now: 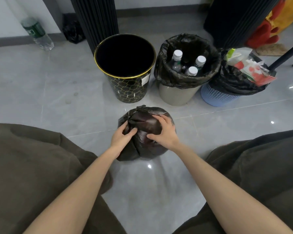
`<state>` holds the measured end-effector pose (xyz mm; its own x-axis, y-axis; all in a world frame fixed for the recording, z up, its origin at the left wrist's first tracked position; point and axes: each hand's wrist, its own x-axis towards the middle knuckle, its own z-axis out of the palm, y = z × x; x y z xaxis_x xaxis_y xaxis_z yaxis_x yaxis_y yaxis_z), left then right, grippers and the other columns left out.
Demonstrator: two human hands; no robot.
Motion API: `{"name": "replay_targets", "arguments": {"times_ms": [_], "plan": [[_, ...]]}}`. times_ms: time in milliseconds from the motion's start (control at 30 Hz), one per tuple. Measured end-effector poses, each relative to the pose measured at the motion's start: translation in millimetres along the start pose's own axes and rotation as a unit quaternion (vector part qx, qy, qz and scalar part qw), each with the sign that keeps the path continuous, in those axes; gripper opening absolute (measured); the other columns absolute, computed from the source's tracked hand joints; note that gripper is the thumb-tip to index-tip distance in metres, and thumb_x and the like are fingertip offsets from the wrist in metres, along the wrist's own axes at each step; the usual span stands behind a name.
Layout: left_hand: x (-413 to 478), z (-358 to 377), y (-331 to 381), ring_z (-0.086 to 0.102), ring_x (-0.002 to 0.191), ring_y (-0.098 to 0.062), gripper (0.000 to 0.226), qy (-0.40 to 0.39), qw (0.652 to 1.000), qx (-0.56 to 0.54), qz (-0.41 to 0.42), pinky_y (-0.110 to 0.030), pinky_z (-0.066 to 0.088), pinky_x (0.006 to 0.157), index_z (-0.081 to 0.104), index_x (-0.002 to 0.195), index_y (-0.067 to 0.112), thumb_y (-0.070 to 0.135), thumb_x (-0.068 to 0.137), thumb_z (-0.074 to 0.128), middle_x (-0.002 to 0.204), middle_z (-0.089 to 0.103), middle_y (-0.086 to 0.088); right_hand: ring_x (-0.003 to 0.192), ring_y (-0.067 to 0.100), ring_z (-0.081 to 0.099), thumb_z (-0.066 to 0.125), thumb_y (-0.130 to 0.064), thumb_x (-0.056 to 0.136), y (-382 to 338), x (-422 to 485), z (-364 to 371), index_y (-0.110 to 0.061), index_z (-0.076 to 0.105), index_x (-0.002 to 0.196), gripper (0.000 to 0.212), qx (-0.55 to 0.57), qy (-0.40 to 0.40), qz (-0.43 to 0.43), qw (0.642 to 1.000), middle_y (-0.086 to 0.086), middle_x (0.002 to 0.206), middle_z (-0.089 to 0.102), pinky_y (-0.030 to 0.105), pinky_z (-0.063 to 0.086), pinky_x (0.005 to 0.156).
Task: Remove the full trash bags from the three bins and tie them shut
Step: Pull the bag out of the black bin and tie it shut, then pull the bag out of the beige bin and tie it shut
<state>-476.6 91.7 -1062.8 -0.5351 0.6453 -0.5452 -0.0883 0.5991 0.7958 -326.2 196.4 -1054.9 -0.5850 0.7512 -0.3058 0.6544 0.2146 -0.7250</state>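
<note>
Status: we're crouching over the bulging black plastic trash bag (146, 142), which is sitting on the glossy grey tile floor (57, 98) between our knees, just in front of the round black bin with the gold lattice pattern (127, 88). That bin is showing no liner, so we're reading this bag as its load: one of three out. Our left hand (123, 137) is clamping onto the bag's left shoulder, fingers curling into the plastic right below the gathered knot (131, 118). Our right hand (163, 132) is cupping the top right, fingers spreading and curling over the dome, thumb on the near side. Both are gripping the bag, not each other. The neck is looking twisted shut, so we're judging this grip as a check: either steadying the body or getting ready to shift it aside, can't tell which. The bag is sitting low and close so both arms are reaching it without leaning. Remaining: the round grey plastic bin (174, 96) in the middle is carrying a crinkled black liner (167, 76) folded over its rim, with three white-capped clear bottles (192, 71) standing upright inside. The light-blue perforated plastic basket (216, 97) on the right is holding a second black liner (232, 82) overflowing with red-and-white wrappers (251, 70). Neither is pulled yet. Risks we're flagging: the bottles are rigid and tall, so that neck is going to need slack, and the wrappers are looking likely to spill on the lift.
</note>
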Motion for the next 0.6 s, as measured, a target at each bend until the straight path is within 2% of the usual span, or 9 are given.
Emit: {"name": "replay_targets", "arguments": {"times_ms": [67, 133, 200, 367, 600], "plan": [[5, -7, -5, 0.041, 0.132, -0.018, 0.071, -0.015, 0.997, 0.066, 0.027, -0.027, 0.032, 0.107, 0.037, 0.143, 0.024, 0.032, 0.081, 0.071, 0.144, 0.044, 0.001, 0.136, 0.034, 0.023, 0.075, -0.018, 0.070, -1, 5, 6, -0.032, 0.036, 0.138, 0.079, -0.060, -0.018, -0.010, 0.998, 0.005, 0.146, 0.023, 0.042, 0.010, 0.116], [6, -9, -8, 0.035, 0.135, -0.017, 0.082, -0.030, 0.992, 0.108, 0.051, -0.024, 0.027, 0.107, 0.032, 0.145, 0.019, 0.028, 0.077, 0.076, 0.146, 0.038, -0.001, 0.130, 0.038, 0.026, 0.074, -0.011, 0.069, 0, 10, 8, -0.031, 0.039, 0.134, 0.076, -0.078, -0.010, 0.001, 0.997, 0.005, 0.142, 0.023, 0.042, 0.016, 0.114], [9, -9, -11, 0.032, 0.136, -0.017, 0.093, -0.037, 0.986, 0.136, 0.089, -0.024, 0.025, 0.110, 0.029, 0.146, 0.018, 0.029, 0.070, 0.081, 0.146, 0.036, -0.002, 0.128, 0.038, 0.027, 0.074, -0.008, 0.068, 1, 13, 9, -0.030, 0.044, 0.129, 0.072, -0.070, 0.002, 0.011, 0.998, 0.006, 0.140, 0.022, 0.042, 0.021, 0.112], [20, -13, -6, 0.027, 0.138, -0.018, 0.113, -0.033, 0.977, 0.177, 0.114, -0.038, 0.026, 0.115, 0.021, 0.148, 0.025, 0.035, 0.058, 0.087, 0.148, 0.028, 0.002, 0.122, 0.029, 0.031, 0.079, -0.007, 0.062, 1, 16, 20, -0.027, 0.048, 0.124, 0.072, -0.006, 0.030, 0.015, 0.999, 0.003, 0.131, 0.027, 0.024, 0.023, 0.101], [48, -49, 10, 0.022, 0.141, -0.019, 0.111, -0.002, 0.965, 0.222, 0.142, -0.033, 0.021, 0.115, 0.021, 0.149, 0.021, 0.033, 0.060, 0.086, 0.153, 0.026, -0.001, 0.125, 0.024, 0.032, 0.079, -0.003, 0.063, -23, 47, 45, -0.024, 0.049, 0.123, 0.070, 0.068, 0.044, -0.005, 0.997, -0.005, 0.120, 0.023, 0.035, 0.030, 0.112]]}}
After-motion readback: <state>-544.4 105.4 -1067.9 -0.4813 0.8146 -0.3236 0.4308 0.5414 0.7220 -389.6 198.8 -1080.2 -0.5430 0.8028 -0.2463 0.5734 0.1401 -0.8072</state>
